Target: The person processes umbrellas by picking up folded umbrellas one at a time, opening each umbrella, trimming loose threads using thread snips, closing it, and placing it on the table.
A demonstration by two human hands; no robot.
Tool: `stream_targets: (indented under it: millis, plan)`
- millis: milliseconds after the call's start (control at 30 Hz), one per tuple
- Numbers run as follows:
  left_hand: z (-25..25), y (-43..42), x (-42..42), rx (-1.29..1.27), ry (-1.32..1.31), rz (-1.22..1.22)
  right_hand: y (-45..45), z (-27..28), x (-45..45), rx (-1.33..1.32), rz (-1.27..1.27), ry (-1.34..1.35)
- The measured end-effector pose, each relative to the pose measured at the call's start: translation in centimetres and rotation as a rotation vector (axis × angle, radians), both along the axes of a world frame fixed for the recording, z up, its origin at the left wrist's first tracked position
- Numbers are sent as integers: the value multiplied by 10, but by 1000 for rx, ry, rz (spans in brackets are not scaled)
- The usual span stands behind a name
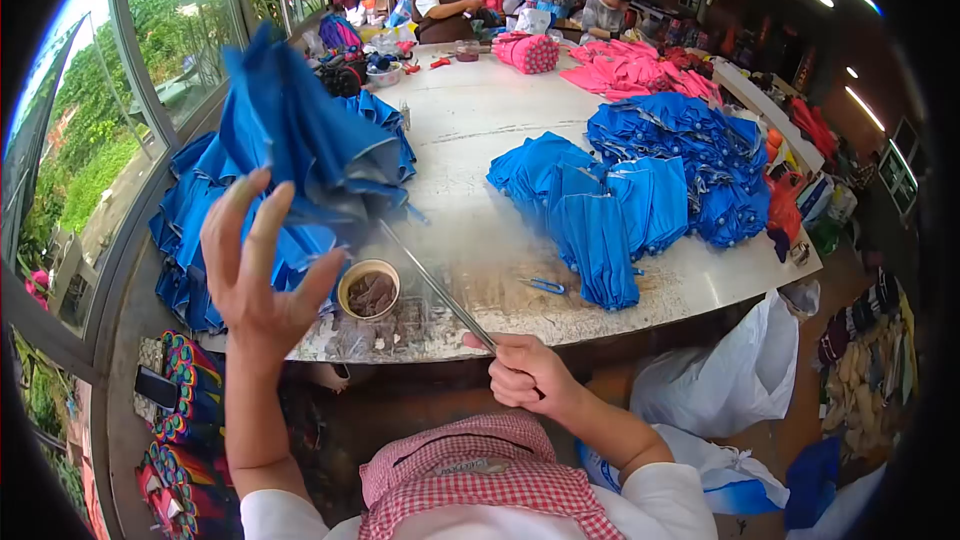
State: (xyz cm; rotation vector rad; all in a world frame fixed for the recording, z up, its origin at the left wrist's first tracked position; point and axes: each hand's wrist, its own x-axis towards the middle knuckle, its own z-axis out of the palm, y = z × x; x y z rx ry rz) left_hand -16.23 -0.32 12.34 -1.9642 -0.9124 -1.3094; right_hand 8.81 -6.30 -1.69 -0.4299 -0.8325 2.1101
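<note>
White table (450, 130) | right hand (520, 372) grips shaft (435, 285) | left hand (258, 275) raised

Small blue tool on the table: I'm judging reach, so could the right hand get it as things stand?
Probably not: the right hand is closed around a metal rod, though nothing covers the small blue tool.

Worn white table (450, 160): left blue heap (180, 270), right blue heap (600, 210), bowl (396, 292) and small blue tool (545, 285) near edge, pink cloth (640, 70) far end.
</note>
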Motion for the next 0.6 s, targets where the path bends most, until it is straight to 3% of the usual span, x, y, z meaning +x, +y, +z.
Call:
stream_targets:
  millis: [33, 67, 100, 133, 167, 200, 233, 300, 333, 433, 500, 533, 567, 600]
  plan:
    - [-17, -14, 1, 73, -235, -74, -6, -7, -13, -189, 42, 354]
    - [-49, -24, 1, -88, -517, -229, -7, -16, -22, -156, 45, 402]
    - [-73, -18, 13, -237, -628, -207, -5, -22, -29, -119, 47, 454]
    - [-92, -2, 30, -368, -680, -261, 0, -20, -34, 45, -116, 81]
    - [-90, -1, 54, -750, -1024, -521, 10, -22, -34, 311, -293, -372]
    - [-94, 14, 67, -901, -1279, -702, 23, -38, -34, 708, -575, -632]
    - [-93, 26, 79, -890, -1449, -748, 30, -51, -30, 1116, -844, -889]
    - [-87, 43, 96, -825, -1790, -832, 15, -31, -14, 1197, -833, -1068]
    - [-96, 47, 100, -777, -1800, -890, 9, -23, -7, 1241, -824, -1149]
    - [-111, 57, 109, -708, -1829, -1098, -5, -28, 17, 1232, -795, -1088]
    - [-110, 59, 110, -776, -1895, -1273, -16, -24, 28, 765, -546, -663]
    - [-99, 60, 114, -702, -2005, -1553, -23, -14, 33, 492, -390, -494]
    - [-86, 58, 115, -728, -1925, -1449, -29, -6, 36, 215, -227, -332]
    - [-70, 58, 114, -751, -1844, -1344, -31, 3, 34, 221, -235, -315]
